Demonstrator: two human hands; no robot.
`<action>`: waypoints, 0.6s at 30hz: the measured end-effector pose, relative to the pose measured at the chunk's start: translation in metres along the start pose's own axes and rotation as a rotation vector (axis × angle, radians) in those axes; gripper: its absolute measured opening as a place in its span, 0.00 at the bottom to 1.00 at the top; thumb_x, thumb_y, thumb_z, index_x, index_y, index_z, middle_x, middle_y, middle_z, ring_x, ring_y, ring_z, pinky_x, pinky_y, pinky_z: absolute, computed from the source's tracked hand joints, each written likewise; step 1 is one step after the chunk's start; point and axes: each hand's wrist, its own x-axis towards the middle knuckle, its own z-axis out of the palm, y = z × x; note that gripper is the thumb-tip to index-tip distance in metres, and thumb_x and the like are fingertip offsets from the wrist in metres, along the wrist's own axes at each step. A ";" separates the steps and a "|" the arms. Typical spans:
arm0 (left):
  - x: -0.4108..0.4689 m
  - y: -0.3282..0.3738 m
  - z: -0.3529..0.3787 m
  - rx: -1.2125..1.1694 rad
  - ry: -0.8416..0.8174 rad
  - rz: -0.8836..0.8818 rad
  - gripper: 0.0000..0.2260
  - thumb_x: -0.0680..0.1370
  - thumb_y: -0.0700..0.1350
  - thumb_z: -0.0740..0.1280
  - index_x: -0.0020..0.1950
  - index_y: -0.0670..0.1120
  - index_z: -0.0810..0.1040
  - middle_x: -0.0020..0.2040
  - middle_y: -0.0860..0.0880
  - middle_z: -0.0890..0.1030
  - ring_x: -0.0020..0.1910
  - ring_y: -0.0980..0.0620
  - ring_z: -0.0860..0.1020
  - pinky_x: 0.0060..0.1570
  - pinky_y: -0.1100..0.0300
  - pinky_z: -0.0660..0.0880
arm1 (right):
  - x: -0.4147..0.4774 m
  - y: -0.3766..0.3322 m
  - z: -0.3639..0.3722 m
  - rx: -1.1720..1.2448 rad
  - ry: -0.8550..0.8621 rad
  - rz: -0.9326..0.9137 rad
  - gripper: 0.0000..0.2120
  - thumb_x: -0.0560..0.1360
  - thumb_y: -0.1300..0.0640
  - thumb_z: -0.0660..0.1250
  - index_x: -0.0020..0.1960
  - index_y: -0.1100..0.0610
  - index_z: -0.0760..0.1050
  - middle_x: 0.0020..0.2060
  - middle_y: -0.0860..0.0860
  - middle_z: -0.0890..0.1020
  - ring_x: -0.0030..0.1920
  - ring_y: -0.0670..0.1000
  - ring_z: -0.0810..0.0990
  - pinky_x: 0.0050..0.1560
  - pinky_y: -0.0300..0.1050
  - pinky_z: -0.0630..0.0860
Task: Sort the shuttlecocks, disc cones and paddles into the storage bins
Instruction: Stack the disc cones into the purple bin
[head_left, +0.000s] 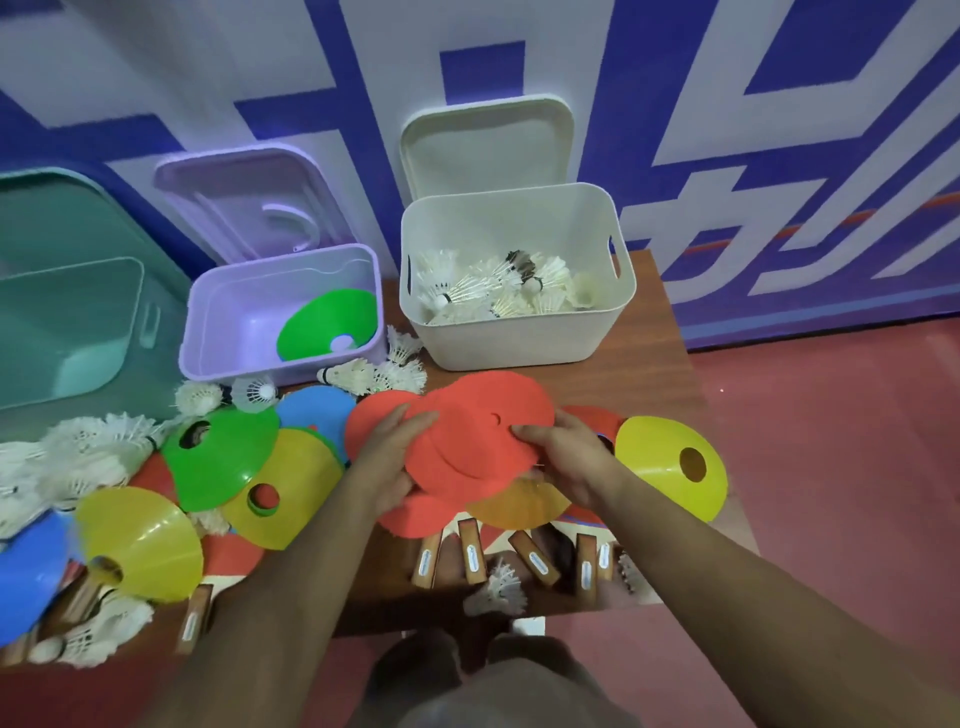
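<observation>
**Red cones held in two hands**

Red cones (478, 431) sit in a loose pile between both hands, just above the table (644, 358). The left hand (395, 457) holds the pile's left edge, with its fingers bent over the top. The right hand (566, 462) holds the right edge the same way. I think two hands are used because the cones are wide and thin and could slide apart in one hand. Both arms reach out from the body, and the hands face each other across the pile.

Three bins stand at the back with their lids off, so things can be dropped in from the front. The purple bin (228, 322) has one green cone (327, 322) in it, so it looks like the home for cones. It is just ahead and to the left of the hands, a short reach away. The white bin (509, 338) holds lots of shuttlecocks (498, 288). The green bin (78, 291) on the far left may be for the paddles (472, 556). They lie near the front edge, and only their handles show from under the cones.

Lots is left to sort. A yellow cone (670, 467) lies beside the right hand. More cones and loose shuttlecocks lie on the left.
</observation>
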 end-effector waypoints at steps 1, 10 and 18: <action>-0.002 -0.001 -0.007 -0.029 0.048 0.007 0.34 0.70 0.47 0.76 0.73 0.45 0.66 0.63 0.43 0.79 0.56 0.46 0.82 0.53 0.48 0.79 | 0.002 0.004 0.010 -0.034 -0.030 0.006 0.15 0.77 0.64 0.67 0.62 0.56 0.73 0.52 0.55 0.83 0.46 0.53 0.83 0.37 0.48 0.81; -0.018 -0.001 -0.077 0.641 0.286 0.345 0.11 0.69 0.47 0.71 0.51 0.48 0.78 0.48 0.48 0.81 0.46 0.50 0.79 0.44 0.56 0.73 | 0.023 0.026 0.088 -0.454 -0.021 -0.136 0.27 0.67 0.69 0.72 0.63 0.56 0.69 0.53 0.53 0.80 0.52 0.55 0.80 0.50 0.50 0.79; 0.021 0.008 -0.097 0.706 0.252 0.193 0.26 0.66 0.43 0.69 0.64 0.55 0.71 0.53 0.50 0.80 0.51 0.46 0.80 0.52 0.50 0.78 | 0.060 0.032 0.125 -0.700 0.115 -0.131 0.20 0.71 0.65 0.70 0.58 0.59 0.65 0.48 0.53 0.77 0.48 0.53 0.78 0.47 0.50 0.77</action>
